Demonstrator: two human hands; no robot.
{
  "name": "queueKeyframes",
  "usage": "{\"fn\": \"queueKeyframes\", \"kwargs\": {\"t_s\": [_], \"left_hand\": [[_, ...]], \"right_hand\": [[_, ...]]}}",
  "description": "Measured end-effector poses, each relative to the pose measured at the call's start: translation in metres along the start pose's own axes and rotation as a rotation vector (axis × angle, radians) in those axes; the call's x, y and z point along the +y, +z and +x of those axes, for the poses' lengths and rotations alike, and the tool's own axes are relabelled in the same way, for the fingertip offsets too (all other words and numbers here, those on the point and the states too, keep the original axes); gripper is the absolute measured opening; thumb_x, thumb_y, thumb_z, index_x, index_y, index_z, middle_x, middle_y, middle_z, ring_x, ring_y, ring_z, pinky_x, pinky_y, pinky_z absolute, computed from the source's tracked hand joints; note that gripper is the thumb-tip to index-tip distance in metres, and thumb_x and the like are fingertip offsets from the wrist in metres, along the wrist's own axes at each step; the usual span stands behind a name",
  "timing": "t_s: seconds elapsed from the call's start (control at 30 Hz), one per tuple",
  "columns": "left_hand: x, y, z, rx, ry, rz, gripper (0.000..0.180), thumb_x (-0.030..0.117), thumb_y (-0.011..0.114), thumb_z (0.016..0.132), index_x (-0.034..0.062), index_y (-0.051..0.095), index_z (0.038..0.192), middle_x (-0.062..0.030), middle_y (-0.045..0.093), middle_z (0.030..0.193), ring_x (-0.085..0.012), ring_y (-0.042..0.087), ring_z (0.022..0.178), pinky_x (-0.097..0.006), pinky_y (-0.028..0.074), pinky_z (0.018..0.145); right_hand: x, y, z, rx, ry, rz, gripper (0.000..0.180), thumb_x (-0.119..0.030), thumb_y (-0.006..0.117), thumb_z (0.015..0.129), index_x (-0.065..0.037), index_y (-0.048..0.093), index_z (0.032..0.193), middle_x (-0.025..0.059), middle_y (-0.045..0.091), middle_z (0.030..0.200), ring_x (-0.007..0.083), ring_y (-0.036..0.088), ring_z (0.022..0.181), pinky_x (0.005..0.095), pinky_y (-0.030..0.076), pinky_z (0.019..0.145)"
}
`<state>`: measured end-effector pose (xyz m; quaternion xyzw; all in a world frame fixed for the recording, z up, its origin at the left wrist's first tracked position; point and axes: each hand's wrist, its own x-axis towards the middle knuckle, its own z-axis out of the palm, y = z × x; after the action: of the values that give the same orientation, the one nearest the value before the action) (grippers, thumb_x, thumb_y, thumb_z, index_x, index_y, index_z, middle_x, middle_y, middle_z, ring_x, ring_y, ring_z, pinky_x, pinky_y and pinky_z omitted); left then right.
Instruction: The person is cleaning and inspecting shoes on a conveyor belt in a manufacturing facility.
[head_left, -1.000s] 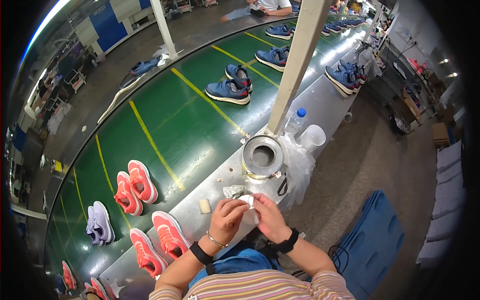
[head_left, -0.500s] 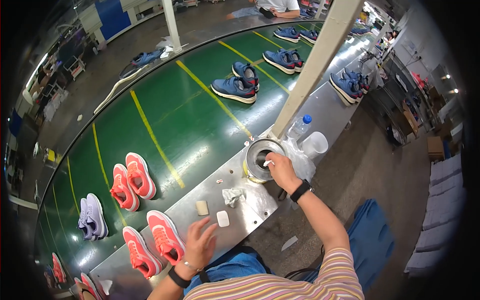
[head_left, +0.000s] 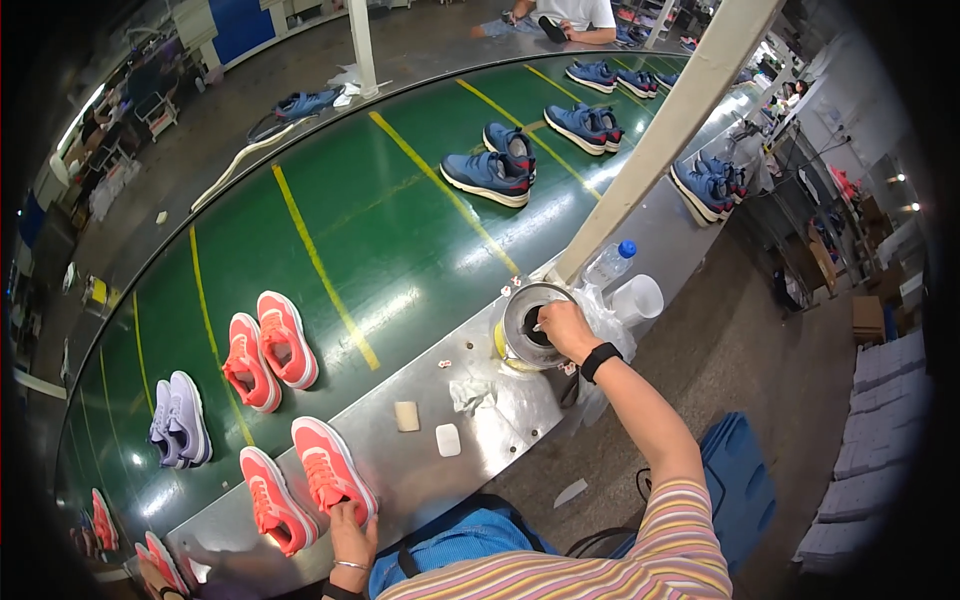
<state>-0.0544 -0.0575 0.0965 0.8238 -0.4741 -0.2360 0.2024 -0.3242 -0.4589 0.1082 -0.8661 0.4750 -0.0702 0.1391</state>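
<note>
We had our right hand (head_left: pixel 566 328) down at the mouth of the round steel pot (head_left: pixel 531 326), fingers pinched together on something pale and thin, a small brush or stick as far as we could tell; its tip was lost inside the rim. The pot sat on the grey metal bench edge (head_left: pixel 420 478), just beside the slanted cream post (head_left: pixel 660 140), with a clear plastic bottle with a blue cap (head_left: pixel 609 264) and a white plastic cup (head_left: pixel 638 297) just beyond it.

Our left hand (head_left: pixel 352 533) was well away from the pot, at the near end of the bench, fingers curled onto the heel of the nearer coral-pink trainer (head_left: pixel 333 470), its twin (head_left: pixel 272 501) lying alongside. We could not tell whether the hand truly clamped the shoe or only rested on it.

To dip well, we judged, the wrist wanted to stay low over the rim and the tool wiped against the lip, so nothing dripped across the crumpled white cloth (head_left: pixel 468 394) lying between pot and shoe.

Against half a second before: the right hand had been at the same pot and stayed there, while the left, then hovering open near the pink pair, had dropped onto the heel. The tan block (head_left: pixel 406 416) and white block (head_left: pixel 448 439) had not shifted.
</note>
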Motion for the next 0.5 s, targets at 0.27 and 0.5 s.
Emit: {"fn": "queueKeyframes", "kwargs": {"t_s": [0.27,0.5], "left_hand": [[-0.002,0.014,0.019,-0.082,-0.117,0.488,0.038,0.022,0.065,0.07,-0.002,0.051,0.094,-0.0196,0.058,0.084,-0.0355,0.055,0.082,-0.041,0.04,0.078],[0.028,0.022,0.031,0.095,-0.219,-0.252,0.032,0.025,0.062,0.076,-0.002,0.047,0.082,-0.0215,0.057,0.072,-0.0355,0.058,0.068,-0.04,0.044,0.06]], "right_hand": [[0.003,0.015,0.012,-0.059,-0.062,-0.092,0.012,-0.008,0.054,0.071,-0.003,0.063,0.077,0.0185,0.06,0.074,0.0326,0.06,0.072,0.0401,0.047,0.066],[-0.023,-0.045,-0.014,0.33,-0.011,0.497,0.017,-0.001,0.055,0.077,0.002,0.059,0.093,0.0129,0.061,0.089,0.0248,0.058,0.085,0.0312,0.045,0.077]]}}
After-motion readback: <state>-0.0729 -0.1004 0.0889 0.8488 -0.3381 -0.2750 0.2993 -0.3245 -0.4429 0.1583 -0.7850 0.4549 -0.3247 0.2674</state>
